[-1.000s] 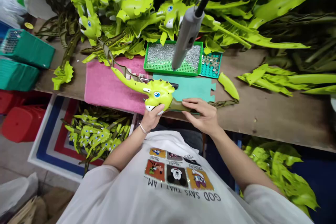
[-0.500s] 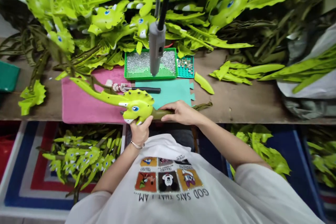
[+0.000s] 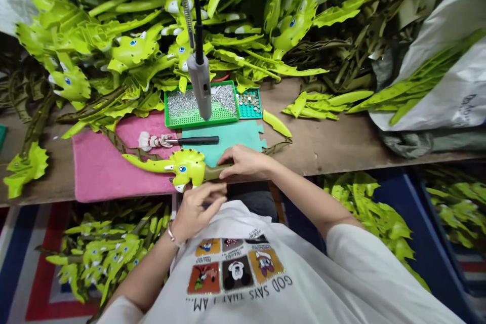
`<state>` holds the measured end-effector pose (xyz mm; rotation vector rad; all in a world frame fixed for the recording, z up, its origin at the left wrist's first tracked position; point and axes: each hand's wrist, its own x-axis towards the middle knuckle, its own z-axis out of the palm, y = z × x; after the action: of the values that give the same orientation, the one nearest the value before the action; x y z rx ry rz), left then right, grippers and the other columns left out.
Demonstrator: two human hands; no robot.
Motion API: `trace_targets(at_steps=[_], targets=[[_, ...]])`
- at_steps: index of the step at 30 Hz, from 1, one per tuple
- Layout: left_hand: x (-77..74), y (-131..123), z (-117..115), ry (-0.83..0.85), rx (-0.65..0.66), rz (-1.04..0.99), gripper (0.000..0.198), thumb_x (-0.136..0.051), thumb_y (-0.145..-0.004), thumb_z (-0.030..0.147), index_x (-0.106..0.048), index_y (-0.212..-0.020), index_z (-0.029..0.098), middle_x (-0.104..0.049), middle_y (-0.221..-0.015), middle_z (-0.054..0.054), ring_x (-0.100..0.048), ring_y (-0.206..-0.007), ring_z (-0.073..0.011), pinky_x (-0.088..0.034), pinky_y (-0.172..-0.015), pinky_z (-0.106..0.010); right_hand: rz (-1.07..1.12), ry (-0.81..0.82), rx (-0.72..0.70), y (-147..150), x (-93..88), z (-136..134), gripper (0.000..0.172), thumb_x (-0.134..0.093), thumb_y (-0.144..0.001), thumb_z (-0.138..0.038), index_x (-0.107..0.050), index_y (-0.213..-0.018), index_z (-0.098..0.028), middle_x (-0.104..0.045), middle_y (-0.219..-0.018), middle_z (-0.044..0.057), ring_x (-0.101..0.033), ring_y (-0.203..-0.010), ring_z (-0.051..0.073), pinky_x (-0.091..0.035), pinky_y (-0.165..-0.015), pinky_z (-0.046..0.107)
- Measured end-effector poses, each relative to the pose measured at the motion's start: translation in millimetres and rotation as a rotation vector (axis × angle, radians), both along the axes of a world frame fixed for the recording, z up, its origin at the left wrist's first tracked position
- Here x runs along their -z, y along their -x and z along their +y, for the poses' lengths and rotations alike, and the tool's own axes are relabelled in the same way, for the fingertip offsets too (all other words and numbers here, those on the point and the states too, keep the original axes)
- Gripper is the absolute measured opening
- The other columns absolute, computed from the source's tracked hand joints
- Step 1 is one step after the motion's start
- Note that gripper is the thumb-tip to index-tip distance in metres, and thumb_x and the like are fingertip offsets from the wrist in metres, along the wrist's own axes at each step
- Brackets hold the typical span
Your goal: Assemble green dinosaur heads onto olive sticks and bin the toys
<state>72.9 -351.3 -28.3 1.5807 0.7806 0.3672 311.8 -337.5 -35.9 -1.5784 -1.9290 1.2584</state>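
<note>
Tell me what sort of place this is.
Probably a small toy-finishing workshop: heaps of lime-green toy dinosaurs fill the bench, beside a green tray of silver rhinestones and a hanging grey hand tool.

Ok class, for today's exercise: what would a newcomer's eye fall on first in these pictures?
The heap of lime-green toy dinosaurs along the back of the bench grabs the eye first, with blue eyes dotted through it. In front, one dinosaur lies across a pink towel under the right hand. Above them, a grey tool hangs over a green tray of glittering beads.
</note>
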Motion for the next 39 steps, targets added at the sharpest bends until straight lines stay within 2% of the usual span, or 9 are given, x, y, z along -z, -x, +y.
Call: trace_targets(at_steps=[3,6,8,12,16,19,25,32,39], targets=[[6.7,-23,26,-0.628,0.039,0.061,0.048,-0.08,-0.078,0.027,-0.07,-0.124,0.024,-0.069,-0.128,-0.015,-0.061,-0.123,-0.0362,-0.04,-0.113,-0.059,0.042,-0.217,0.372,-35,0.5,-4,0.033,-0.062,-0.086,-0.046,-0.079,-0.101,-0.022,-0.078,-0.101,0.007,-0.07,-0.09,0.021,-0.052,-0.084,0.033],[18.5,-36,45,-0.911,0.253,0.245,0.044,-0.078,-0.079,0.02,-0.067,-0.122,0.02,-0.072,-0.108,-0.015,-0.065,-0.107,-0.035,-0.036,-0.112,-0.063,-0.144,-0.344,0.856,-94,3.9,-13,0.034,-0.058,-0.086,-0.044,-0.078,-0.099,-0.019,-0.077,-0.1,0.01,-0.07,-0.091,0.024,-0.053,-0.085,0.039],[19.9,-39,50,-1.033,0.369,0.336,0.034,-0.072,-0.083,0.016,-0.066,-0.116,0.018,-0.07,-0.095,-0.011,-0.065,-0.095,-0.0299,-0.039,-0.109,-0.058,-0.348,-0.227,0.939,-131,10.5,-22,0.033,-0.068,-0.078,-0.044,-0.078,-0.092,-0.017,-0.077,-0.093,0.011,-0.069,-0.087,0.027,-0.053,-0.084,0.041],[5.6,-38,49,-1.201,0.525,0.455,0.024,-0.06,-0.089,0.012,-0.059,-0.113,0.015,-0.066,-0.095,-0.008,-0.065,-0.09,-0.0241,-0.043,-0.104,-0.045,-0.41,-0.023,0.839,-164,31.5,-41,0.032,-0.075,-0.069,-0.046,-0.075,-0.081,-0.017,-0.075,-0.078,0.008,-0.067,-0.076,0.025,-0.053,-0.075,0.038],[-11.5,-37,51,-1.222,0.563,0.549,0.03,-0.062,-0.089,0.016,-0.055,-0.118,0.012,-0.067,-0.097,-0.01,-0.066,-0.088,-0.0254,-0.046,-0.082,-0.036,-0.299,-0.27,0.911,-148,44.9,-56,0.028,-0.067,-0.074,-0.044,-0.068,-0.083,-0.018,-0.076,-0.093,0.012,-0.069,-0.081,0.025,-0.055,-0.076,0.04],[-18.5,-42,53,-1.191,0.505,0.579,0.048,-0.069,-0.09,0.028,-0.048,-0.13,0.011,-0.069,-0.105,-0.012,-0.068,-0.09,-0.026,-0.042,-0.076,-0.034,-0.203,-0.449,0.809,-121,44.1,-68,0.02,-0.065,-0.076,-0.039,-0.068,-0.086,-0.021,-0.077,-0.102,0.011,-0.072,-0.087,0.026,-0.058,-0.083,0.043],[-18.1,-58,54,-1.118,0.432,0.642,0.055,-0.068,-0.088,0.057,-0.054,-0.12,0.014,-0.071,-0.102,-0.011,-0.069,-0.085,-0.0247,-0.036,-0.07,-0.032,0.069,-0.455,0.589,-57,42.7,-83,0.019,-0.077,-0.074,-0.04,-0.068,-0.067,-0.024,-0.079,-0.09,0.006,-0.075,-0.085,0.026,-0.062,-0.082,0.042],[-13.9,-62,52,-1.051,0.428,0.669,0.035,-0.074,-0.088,0.044,-0.058,-0.102,0.016,-0.073,-0.095,-0.007,-0.069,-0.082,-0.0233,-0.033,-0.068,-0.031,0.729,-0.3,0.92,-15,61.7,-80,0.062,-0.097,-0.047,-0.036,-0.063,-0.099,-0.028,-0.077,-0.093,-0.002,-0.075,-0.085,0.02,-0.064,-0.078,0.035],[-12.6,-64,52,-1.04,0.428,0.678,0.062,-0.072,-0.078,0.067,-0.057,-0.106,0.015,-0.072,-0.096,-0.01,-0.069,-0.079,-0.0242,-0.031,-0.066,-0.031,0.944,-0.236,1.042,-7,64.4,-80,0.051,-0.096,-0.05,-0.032,-0.065,-0.091,-0.027,-0.076,-0.089,-0.005,-0.073,-0.078,0.014,-0.064,-0.081,0.03]])
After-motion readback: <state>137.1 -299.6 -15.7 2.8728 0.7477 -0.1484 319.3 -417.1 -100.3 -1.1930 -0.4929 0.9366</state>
